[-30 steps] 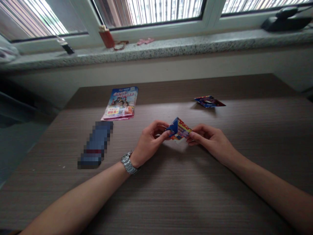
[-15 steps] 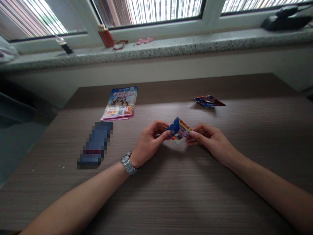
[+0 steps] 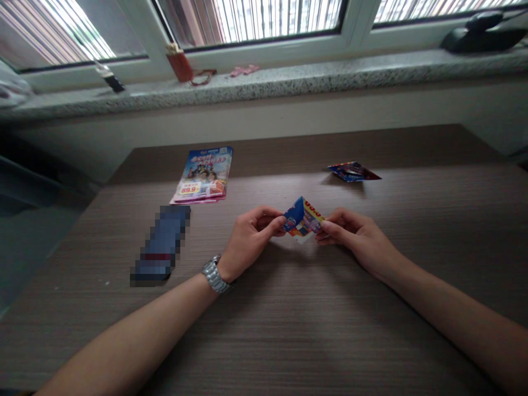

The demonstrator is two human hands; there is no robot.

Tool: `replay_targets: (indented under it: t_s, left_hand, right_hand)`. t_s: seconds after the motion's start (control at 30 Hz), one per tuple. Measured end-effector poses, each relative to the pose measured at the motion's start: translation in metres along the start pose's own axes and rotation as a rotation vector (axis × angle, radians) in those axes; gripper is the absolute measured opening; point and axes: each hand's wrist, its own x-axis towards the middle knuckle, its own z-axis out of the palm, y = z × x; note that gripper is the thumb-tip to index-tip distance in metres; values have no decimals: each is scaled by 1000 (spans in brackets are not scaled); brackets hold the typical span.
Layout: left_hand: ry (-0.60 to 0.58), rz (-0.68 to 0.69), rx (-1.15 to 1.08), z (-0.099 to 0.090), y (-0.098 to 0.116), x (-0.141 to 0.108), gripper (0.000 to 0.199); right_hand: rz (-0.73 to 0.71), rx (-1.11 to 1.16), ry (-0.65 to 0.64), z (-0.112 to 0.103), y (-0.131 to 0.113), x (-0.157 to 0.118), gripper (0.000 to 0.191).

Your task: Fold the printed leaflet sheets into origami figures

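Observation:
A small folded paper, printed blue, yellow and purple, is held just above the table between my two hands. My left hand, with a metal watch on its wrist, pinches the left corner between thumb and fingers. On the opposite corner, the thumb and fingers of my right hand are closed. A peak stands up in the paper's middle, and its lower edges spread apart. Beyond my right hand lies another folded paper, dark blue and red, resting on the table.
A stack of printed flyers lies at the back left of the brown table. Nearer is a pixelated dark blue object. Behind the table, a stone windowsill carries a red case and a black device.
My left hand has shifted slightly left, and the folded paper has opened a little wider, showing more of its blue side. Both hands keep their hold.

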Motion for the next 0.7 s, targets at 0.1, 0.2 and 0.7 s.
replay_targets:
  t_s: [0.1, 0.2, 0.7]
  left_hand:
    - [-6, 2, 36, -1, 1, 0, 29]
    - [-15, 8, 60, -1, 0, 0, 28]
    - [-88, 101, 220, -2, -3, -1, 29]
  right_hand:
    - [1, -18, -4, 1, -2, 0, 27]
    - [2, -56, 0, 2, -5, 1, 30]
    - [-43, -415, 13, -1, -5, 0, 38]
